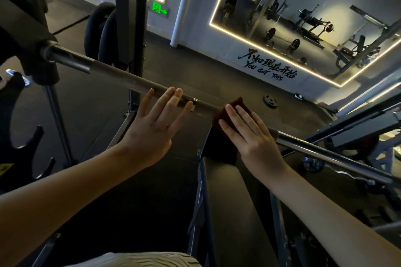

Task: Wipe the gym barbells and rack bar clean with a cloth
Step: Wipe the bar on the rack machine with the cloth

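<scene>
Barbell (pixel 121 73): we see it running slantwise from upper left to lower right, above a bench (pixel 225 191). Left hand (pixel 152 128): we note it flat and spread, fingertips on the bar, gripping nothing. Right hand (pixel 249 136): fingers extended, pressing a dark red cloth (pixel 236 104) onto the bar's middle.

You are facing a dim gym with a dark rubber floor (pixel 186 71) and a pale wall (pixel 204 17) at twelve o'clock, where a green exit sign (pixel 159 8) glows beside a white pipe (pixel 181 8). At two o'clock a large mirror (pixel 303 11) edged with a warm light strip reflects benches and loaded bars, with black brush lettering (pixel 269 64) painted just below it. A small weight plate (pixel 270 101) lies flat on the floor near the wall at one o'clock.
</scene>
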